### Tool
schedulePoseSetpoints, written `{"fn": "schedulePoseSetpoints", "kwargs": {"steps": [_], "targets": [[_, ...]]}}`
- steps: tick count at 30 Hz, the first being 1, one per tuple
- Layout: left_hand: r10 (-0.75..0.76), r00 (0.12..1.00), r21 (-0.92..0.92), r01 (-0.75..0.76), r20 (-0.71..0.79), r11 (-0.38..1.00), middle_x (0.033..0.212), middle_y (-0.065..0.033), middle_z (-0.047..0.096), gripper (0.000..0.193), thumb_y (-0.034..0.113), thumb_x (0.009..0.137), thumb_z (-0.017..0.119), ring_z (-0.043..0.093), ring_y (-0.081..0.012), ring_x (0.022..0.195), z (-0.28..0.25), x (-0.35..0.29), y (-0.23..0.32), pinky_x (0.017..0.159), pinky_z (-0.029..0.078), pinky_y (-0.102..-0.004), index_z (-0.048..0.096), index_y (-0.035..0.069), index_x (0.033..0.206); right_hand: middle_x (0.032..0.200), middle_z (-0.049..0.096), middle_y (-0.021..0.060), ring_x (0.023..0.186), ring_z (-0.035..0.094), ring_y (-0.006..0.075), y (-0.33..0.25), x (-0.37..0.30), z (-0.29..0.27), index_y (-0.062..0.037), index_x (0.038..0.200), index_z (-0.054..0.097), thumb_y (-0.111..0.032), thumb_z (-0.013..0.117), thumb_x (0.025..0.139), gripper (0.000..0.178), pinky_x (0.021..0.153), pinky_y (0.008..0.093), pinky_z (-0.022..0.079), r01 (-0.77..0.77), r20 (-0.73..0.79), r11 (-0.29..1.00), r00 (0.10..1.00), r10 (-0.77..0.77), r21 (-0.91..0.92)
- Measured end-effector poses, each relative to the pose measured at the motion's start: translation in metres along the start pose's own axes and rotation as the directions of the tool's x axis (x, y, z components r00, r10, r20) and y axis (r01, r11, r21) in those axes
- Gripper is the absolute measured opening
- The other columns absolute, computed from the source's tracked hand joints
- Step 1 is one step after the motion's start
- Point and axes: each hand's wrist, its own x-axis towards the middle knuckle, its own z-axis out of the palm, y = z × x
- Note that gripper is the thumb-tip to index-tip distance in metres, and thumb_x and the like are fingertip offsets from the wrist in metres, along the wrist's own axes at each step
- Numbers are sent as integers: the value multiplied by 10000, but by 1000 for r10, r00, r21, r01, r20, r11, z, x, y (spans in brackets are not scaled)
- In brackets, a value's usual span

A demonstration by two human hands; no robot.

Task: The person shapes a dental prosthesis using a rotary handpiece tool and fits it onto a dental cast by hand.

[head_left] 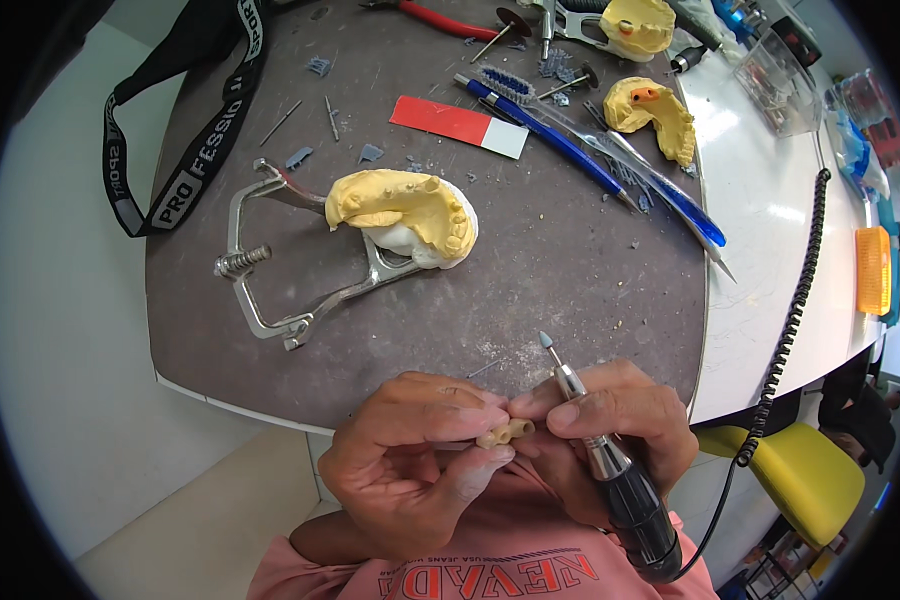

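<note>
Close to my body, my left hand [402, 460] pinches a small beige dental bridge [506, 433] between thumb and fingertips. Its hollow undersides show as dark openings. My right hand [638, 405] is wrapped round a black and silver rotary handpiece [638, 505], and its fingertips meet the bridge's right side. A pointed grey grinding tip [545, 340] sticks up from the handpiece, away from the bridge. Pale dust covers my fingers. Beyond my hands stands a yellow and white plaster dental model [415, 215] on a metal articulator [260, 320].
A blue pen [550, 135], a red and white strip [460, 127] and red-handled pliers [440, 20] lie farther back. Another yellow model [660, 125] sits at the right. The coiled cord [795, 310] hangs along the right. A black strap [195, 130] drapes over the left edge.
</note>
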Motion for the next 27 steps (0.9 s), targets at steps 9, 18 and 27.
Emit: {"fn": "schedulePoseSetpoints", "kwargs": {"steps": [9,18,27], "targets": [[109,992,143,-118,71,983,908,-170,620,218,-119,738,667,648,-248,842,-4,0,-4,711,544,-305,590,-12,912,851,679,119,733,679,198,1,-3,-3,-48,909,681,29,791,660,283,614,256,535,-13,9,1000,1000,13,-1],[127,991,168,-132,43,977,906,-175,611,236,-153,722,660,654,-238,837,-1,-2,-3,676,551,-281,600,-5,896,801,625,99,833,668,255,-14,-4,-6,-43,916,696,-34,781,708,224,693,328,548,-48,-17,998,999,49,39],[43,999,142,-45,19,989,925,-229,589,235,-167,767,567,667,-306,906,-3,-4,-1,725,573,-265,525,-39,960,755,613,124,895,667,360,-12,-9,4,5,761,591,-34,760,725,177,801,468,557,-34,-55,985,997,44,169]]}}
